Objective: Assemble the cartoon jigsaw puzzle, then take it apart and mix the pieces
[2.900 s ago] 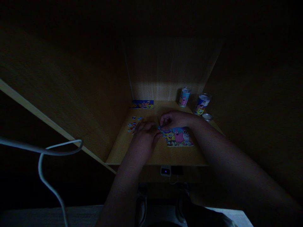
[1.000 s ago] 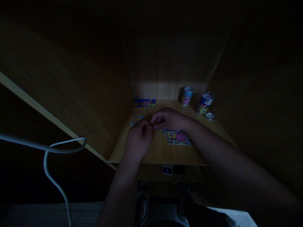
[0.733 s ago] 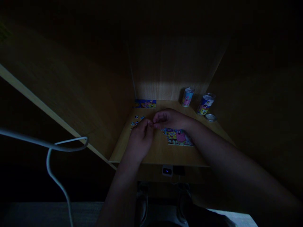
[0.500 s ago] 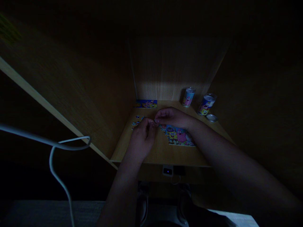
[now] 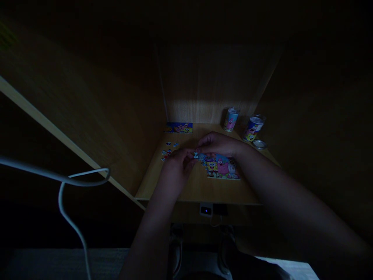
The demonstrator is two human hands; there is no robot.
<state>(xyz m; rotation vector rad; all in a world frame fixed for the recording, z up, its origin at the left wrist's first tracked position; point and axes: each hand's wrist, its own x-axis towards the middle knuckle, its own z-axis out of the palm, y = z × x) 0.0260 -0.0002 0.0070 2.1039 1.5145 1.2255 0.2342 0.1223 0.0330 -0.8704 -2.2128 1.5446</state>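
Hands [image 5: 178,165] + forearms [image 5: 159,212] bare, w/ dk clothing [image 5: 247,262] below.

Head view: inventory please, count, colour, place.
Shelf: 1, light wood, centre
Part-built puzzle: 1, multicoloured, shelf centre-right
Puzzle piece: at least 1, light blue, at both hands' fingertips
Loose pieces: several, mixed, shelf left, partly hidden
Picture strip: 1, blue-yellow, back left
Cans: 2, blue-pink and blue-yellow, back right
Lid: 1, silver, by nearer can
Device: 1, pale, below shelf edge
Slab: 1, black, right of device
Cable: 1, white, lower left
Patch: 1, yellow-green, upper left
Left hand: 1, bare, left of puzzle
Right hand: 1, bare, puzzle's far edge
Shoes: 2, dark, bottom
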